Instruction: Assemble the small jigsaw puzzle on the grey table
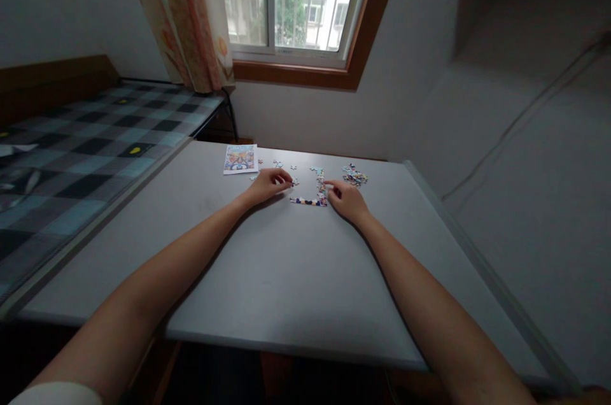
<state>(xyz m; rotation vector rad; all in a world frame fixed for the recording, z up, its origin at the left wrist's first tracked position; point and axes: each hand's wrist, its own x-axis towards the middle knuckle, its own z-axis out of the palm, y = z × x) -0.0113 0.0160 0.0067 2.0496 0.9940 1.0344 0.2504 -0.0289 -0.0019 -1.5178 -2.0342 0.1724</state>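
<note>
Facing half-open right fingers point(335, 183) touching puzzle pieces point(321, 179), left fingers point(282, 173) stand narrow, grip unclear.

My white left sleeve point(57, 394), cut off by the lower edge; heaped multicoloured jigsaw pieces point(355, 177), their patterns too small to tell.

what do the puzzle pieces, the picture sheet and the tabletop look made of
Puzzle pieces: probably printed cardboard, from their colourful, knobbed shapes; too small to judge finish.
Picture sheet: likely paper, thin and flat with a pale border; gloss unclear.
Tabletop: perhaps laminate, smooth, with a soft sheen towards the window.
</note>
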